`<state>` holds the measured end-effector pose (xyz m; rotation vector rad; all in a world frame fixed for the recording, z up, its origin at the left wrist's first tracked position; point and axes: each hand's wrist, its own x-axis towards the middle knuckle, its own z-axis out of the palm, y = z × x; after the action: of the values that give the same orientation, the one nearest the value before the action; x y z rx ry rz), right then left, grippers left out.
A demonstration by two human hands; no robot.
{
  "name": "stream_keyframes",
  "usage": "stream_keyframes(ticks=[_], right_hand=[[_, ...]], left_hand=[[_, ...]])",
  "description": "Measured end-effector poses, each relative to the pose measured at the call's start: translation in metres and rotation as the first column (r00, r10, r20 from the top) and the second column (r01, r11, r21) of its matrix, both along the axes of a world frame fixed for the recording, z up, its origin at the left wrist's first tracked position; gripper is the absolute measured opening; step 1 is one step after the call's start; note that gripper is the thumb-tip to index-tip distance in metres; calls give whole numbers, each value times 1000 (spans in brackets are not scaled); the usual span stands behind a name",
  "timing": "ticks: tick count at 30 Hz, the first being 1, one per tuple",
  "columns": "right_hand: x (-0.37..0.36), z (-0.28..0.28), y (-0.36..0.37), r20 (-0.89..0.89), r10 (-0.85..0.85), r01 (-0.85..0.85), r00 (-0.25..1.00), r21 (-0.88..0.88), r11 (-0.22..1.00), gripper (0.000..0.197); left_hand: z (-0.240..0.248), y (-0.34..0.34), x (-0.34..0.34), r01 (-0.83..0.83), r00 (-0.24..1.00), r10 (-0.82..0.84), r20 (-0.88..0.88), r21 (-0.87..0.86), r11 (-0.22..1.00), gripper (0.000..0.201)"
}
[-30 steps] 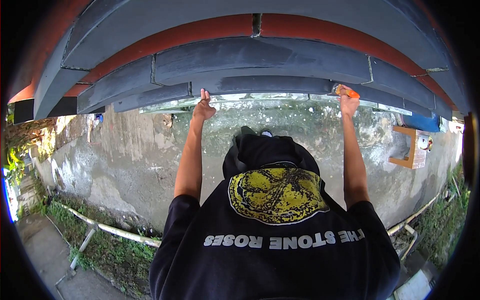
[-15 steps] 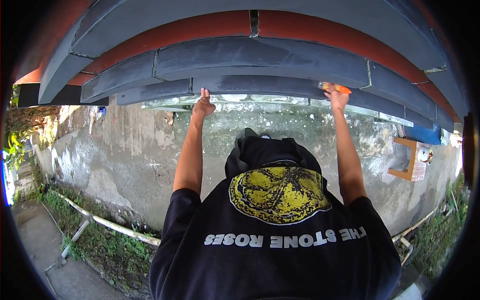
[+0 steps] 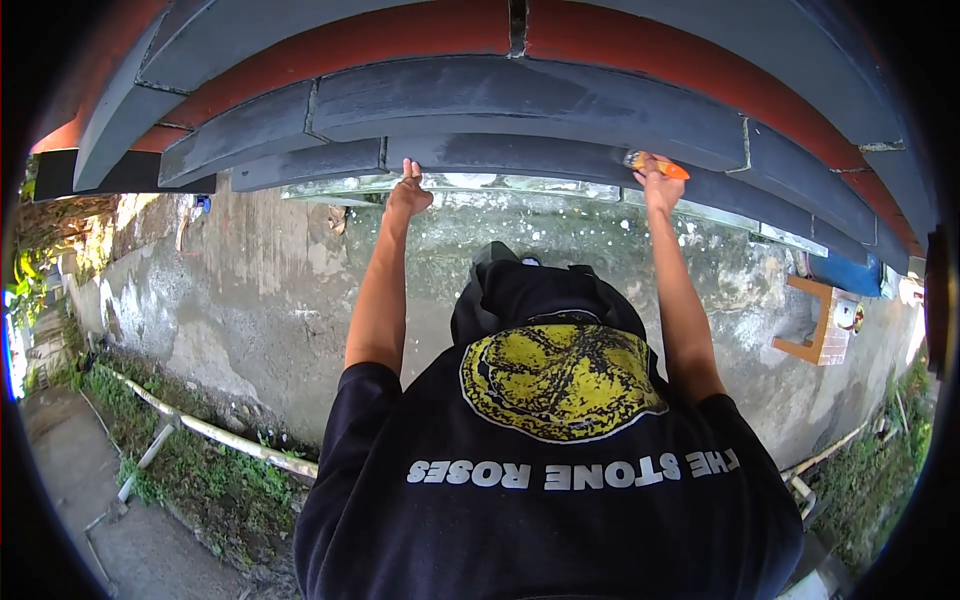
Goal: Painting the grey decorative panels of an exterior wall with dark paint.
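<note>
My right hand point(image 3: 658, 188) grips a paintbrush point(image 3: 671, 169) with an orange handle. The bristles point left, against or very close to the lowest dark grey board point(image 3: 510, 153). That board looks darker and wetter in places, with lighter patches elsewhere. Farther left, my left hand point(image 3: 408, 193) rests its outstretched fingers on the same board, beside a vertical joint, and holds nothing. Just above, a wider grey board point(image 3: 530, 100) runs across, marked by pale joints.
A red band point(image 3: 640, 50) curves above the grey boards. Below lies a stained concrete floor point(image 3: 270, 300) with white spots. To the right stand an orange-brown stool-like object point(image 3: 815, 320) and something blue point(image 3: 845, 274). A pale pipe point(image 3: 240, 455) borders plants at the lower left.
My right hand has moved a little left along the lowest board with the paintbrush. My left hand keeps its place on the board.
</note>
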<state>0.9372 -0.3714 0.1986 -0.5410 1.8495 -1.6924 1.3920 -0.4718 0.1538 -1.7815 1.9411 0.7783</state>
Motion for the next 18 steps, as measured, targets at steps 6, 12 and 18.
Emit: stream_keyframes(ticks=[6, 12, 18], right_hand=[[-23, 32, 18, -733, 111, 162, 671, 291, 943, 22], [84, 27, -10, -833, 348, -31, 431, 371, 928, 24], [234, 28, -54, -774, 495, -357, 394, 367, 859, 20]], left_hand=[[11, 3, -1, -58, 998, 57, 21, 47, 997, 86], [13, 6, -6, -48, 999, 48, 2, -16, 999, 86], [15, 9, -6, -29, 998, 28, -53, -34, 999, 85]])
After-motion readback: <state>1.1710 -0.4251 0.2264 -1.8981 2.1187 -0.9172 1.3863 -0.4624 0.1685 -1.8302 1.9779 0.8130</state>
